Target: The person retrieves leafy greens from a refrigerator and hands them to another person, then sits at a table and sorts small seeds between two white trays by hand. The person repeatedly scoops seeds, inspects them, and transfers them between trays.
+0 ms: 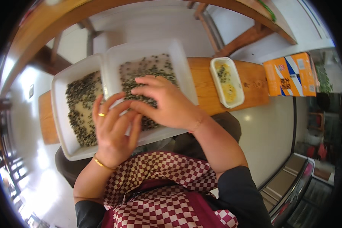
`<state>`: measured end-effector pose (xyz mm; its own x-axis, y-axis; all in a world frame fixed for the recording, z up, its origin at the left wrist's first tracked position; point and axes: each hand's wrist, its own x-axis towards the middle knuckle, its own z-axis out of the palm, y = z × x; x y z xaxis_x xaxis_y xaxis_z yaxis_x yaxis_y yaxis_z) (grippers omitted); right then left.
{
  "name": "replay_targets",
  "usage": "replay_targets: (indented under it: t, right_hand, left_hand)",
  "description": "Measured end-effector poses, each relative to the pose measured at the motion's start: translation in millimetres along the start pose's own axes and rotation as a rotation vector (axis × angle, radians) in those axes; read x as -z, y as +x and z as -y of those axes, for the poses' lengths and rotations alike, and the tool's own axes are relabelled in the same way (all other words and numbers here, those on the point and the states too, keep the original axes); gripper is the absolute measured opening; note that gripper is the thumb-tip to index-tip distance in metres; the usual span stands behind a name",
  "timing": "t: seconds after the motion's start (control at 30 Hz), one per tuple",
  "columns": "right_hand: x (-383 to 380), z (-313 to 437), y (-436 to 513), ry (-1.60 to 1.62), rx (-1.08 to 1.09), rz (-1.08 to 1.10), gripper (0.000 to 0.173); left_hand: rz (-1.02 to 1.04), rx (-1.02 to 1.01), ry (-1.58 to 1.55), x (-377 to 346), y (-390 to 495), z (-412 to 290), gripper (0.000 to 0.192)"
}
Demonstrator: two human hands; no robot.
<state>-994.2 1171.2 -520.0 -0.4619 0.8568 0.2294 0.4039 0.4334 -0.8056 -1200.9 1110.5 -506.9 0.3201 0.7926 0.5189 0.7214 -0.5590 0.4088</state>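
Observation:
My left hand (pixel 114 128), with a gold ring and bangle, hovers above the place where two white plastic tubs meet. Over the right tub (pixel 186 85) is my right hand (pixel 162 101), its thumb touching or nearly touching the left fingers. Whether a small piece is pinched between them cannot be told. Small dark, rounded pieces (pixel 151 64) cover much of the right tub's bottom, partly hidden beneath my hands. More dark pieces (pixel 79 94) lie heaped along the side of the left tub (pixel 58 114), with pale bottom showing between them.
Both tubs rest on a wooden bench (pixel 201 77). To their right on it stands a small white plastic container (pixel 240 98) with yellow contents and dark pieces. An orange printed carton (pixel 290 75) is at the bench's right end. A wooden table edge (pixel 108 8) curves across the top.

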Motion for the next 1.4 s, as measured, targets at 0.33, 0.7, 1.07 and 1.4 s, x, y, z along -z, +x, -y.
replay_targets:
  t: [0.33,0.7,1.07,1.4]
  right_hand:
    - [-2,1,-7,-0.202,0.057,-0.100,0.038]
    - [177,-84,-45,-0.848,-0.636,-0.378,0.021]
    - [153,-107,-33,-1.005,-1.086,-0.189,0.041]
    - [151,-123,-37,-0.955,-1.089,-0.170,0.041]
  left_hand:
    - [-0.015,0.059,0.061,-4,-2,10,0.017]
    - [-0.011,0.055,0.063,-10,-4,16,0.018]
    - [0.010,0.062,0.052,-17,-4,12,0.018]
    - [0.016,0.058,0.034,-15,-7,14,0.018]
